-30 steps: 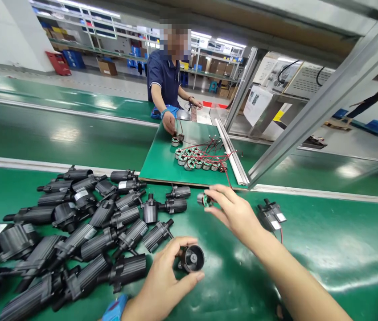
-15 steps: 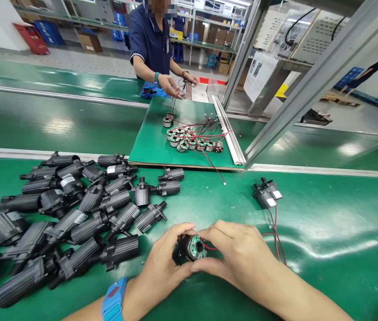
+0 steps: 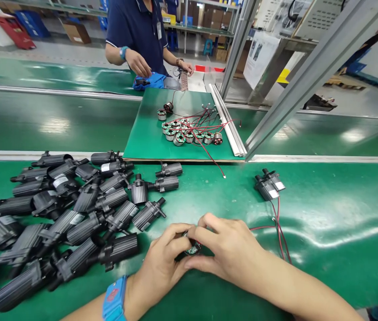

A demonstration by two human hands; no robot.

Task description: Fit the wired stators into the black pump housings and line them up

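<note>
My left hand (image 3: pixel 165 256), with a blue band at the wrist, wraps round a dark housing that is mostly hidden by fingers. In it shows a round motor part (image 3: pixel 194 248) with a green circuit ring. My right hand (image 3: pixel 225 245) pinches the same motor part from the right, its fingertips touching those of my left hand. A pile of black ribbed pump housings (image 3: pixel 88 196) lies to the left. Right of my hands stand two black pumps (image 3: pixel 269 183) with white labels and red wires (image 3: pixel 280 232).
Beyond my hands, a raised green board (image 3: pixel 145 129) holds several motor parts (image 3: pixel 189 133) with tangled red wires, beside white strips (image 3: pixel 227 120). A slanted metal post (image 3: pixel 296 89) rises at right. Across the bench stands a person in a dark blue shirt (image 3: pixel 135 26).
My fingers have closed further over the motor part, covering more of it. The person opposite has drawn a hand back from the board, and a motor part there now lies tipped over.
</note>
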